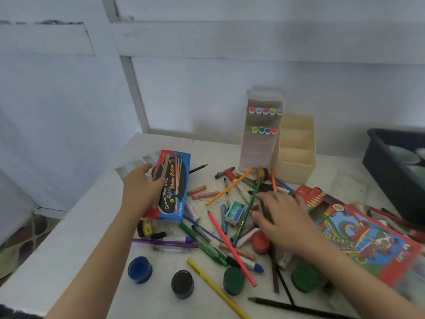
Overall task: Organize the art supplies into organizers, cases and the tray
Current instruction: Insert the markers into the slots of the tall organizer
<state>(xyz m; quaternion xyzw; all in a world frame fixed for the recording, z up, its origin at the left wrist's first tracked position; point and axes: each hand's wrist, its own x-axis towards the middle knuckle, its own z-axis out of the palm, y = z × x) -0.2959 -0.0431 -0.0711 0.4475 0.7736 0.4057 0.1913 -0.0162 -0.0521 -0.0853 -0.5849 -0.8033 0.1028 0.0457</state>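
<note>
My left hand [142, 187] grips the left edge of a red and blue watercolour box [174, 187] at the table's left, lifted and tilted. My right hand [280, 217] lies over the pile of pencils and pens, thumb and fingers curled round a dark brown pencil [273, 268]. A clear marker organizer [259, 146] with several markers stands at the back. Beside it is an empty cream organizer [296, 157]. A dark tray [395, 171] sits at the far right.
Paint pots in blue [139, 270], black [182, 284] and green [233, 280] stand near the front edge. A colourful pencil case box [363, 238] lies on the right. Loose pencils, pens, chalk sticks and a staples box [234, 212] cover the middle. The table's left edge drops to the floor.
</note>
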